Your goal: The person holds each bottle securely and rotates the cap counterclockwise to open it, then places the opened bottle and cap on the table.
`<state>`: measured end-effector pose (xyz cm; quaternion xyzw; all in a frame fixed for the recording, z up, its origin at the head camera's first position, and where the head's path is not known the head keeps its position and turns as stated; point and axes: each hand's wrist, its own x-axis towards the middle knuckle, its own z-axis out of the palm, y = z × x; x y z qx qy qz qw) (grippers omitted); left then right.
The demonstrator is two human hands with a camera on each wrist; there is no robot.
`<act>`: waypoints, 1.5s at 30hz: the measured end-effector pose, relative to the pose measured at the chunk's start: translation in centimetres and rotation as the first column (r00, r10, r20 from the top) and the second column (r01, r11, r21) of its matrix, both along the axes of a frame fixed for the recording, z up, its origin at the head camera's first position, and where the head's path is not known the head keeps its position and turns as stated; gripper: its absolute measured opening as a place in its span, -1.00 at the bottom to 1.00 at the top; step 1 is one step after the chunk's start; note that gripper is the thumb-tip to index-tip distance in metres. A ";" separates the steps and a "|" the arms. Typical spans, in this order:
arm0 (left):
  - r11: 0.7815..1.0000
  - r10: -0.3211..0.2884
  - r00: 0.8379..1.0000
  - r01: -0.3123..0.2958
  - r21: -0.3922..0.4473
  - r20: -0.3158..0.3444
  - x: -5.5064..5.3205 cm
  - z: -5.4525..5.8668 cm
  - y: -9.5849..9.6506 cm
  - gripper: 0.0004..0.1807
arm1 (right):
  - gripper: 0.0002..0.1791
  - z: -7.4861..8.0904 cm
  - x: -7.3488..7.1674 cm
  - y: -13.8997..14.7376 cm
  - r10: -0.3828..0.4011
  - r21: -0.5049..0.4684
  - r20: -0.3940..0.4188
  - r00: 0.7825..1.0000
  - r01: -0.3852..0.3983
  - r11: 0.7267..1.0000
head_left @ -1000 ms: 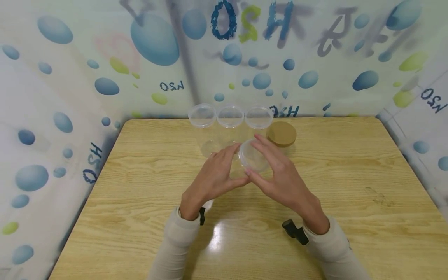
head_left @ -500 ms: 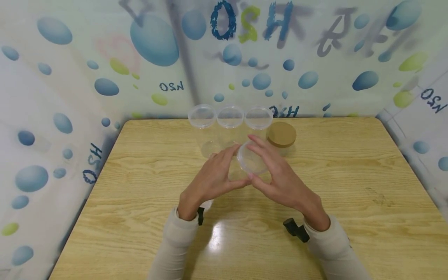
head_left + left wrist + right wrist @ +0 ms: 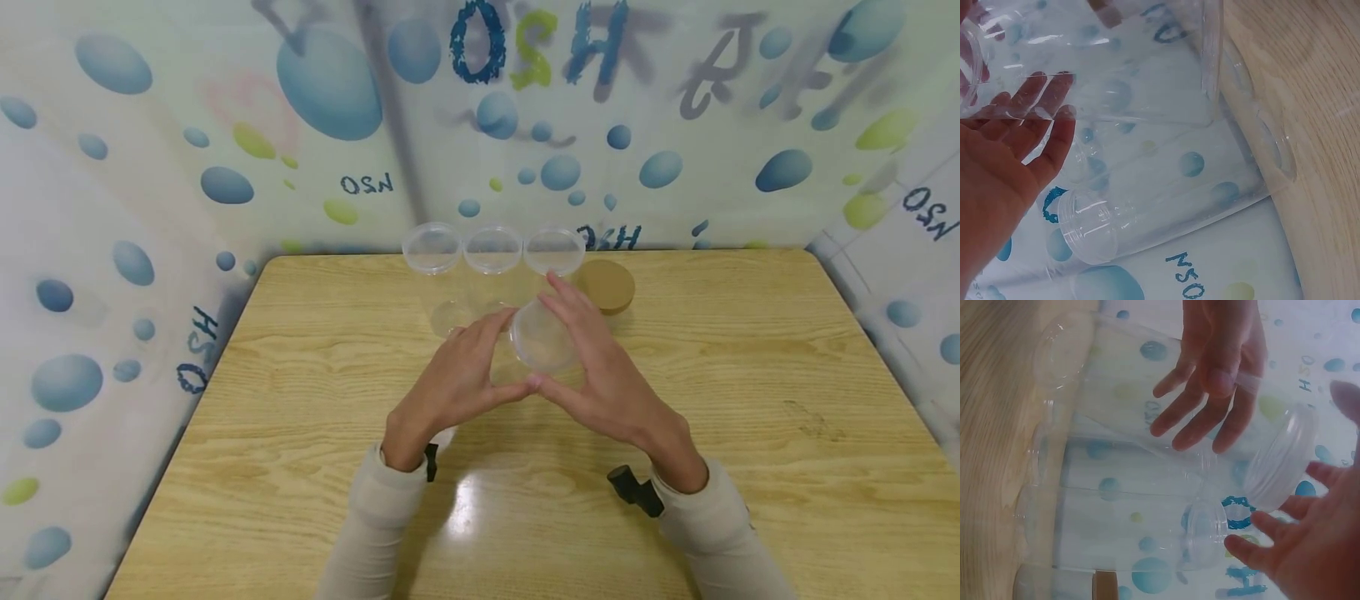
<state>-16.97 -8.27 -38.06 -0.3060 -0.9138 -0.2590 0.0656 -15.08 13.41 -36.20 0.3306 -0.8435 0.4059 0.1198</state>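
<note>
Drop-patterned sheeting in blue and green filled the upper part and both sides of the head frame, behind a wood-grained table. Three clear jars stood upright in a row at the upper middle, near the table's far edge, and a brown-lidded jar sat just right of them. Slightly right of the frame's centre was another clear jar, in front of the row, between the two hands. The left hand gripped its body, the thumb on one side and the separated fingers on the other. The right hand was curved about the translucent lid, its fingers spread; whether each fingertip touched the rim, I could not tell. Toward the middle of the head frame, the thumb tips nearly met. Pale sleeves came up from the bottom edge, and a black wrist mount showed at the lower right.
</note>
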 end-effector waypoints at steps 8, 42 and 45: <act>0.998 0.025 0.998 -0.028 -0.064 -0.056 0.0 0.0 0.2 -0.02 | -0.06 -0.1 -0.1 -0.1 -0.231 0.137 -0.232 0.945 0.267 0.954; 0.997 0.000 0.998 -0.005 -0.080 -0.064 0.1 -0.2 0.1 0.01 | -0.24 0.4 0.2 0.6 -0.062 0.158 -0.112 0.992 0.079 0.984; 0.997 -0.006 0.997 -0.001 -0.079 -0.083 0.1 -0.3 0.1 0.01 | -0.21 0.4 0.1 0.6 -0.065 0.159 -0.109 0.992 0.082 0.984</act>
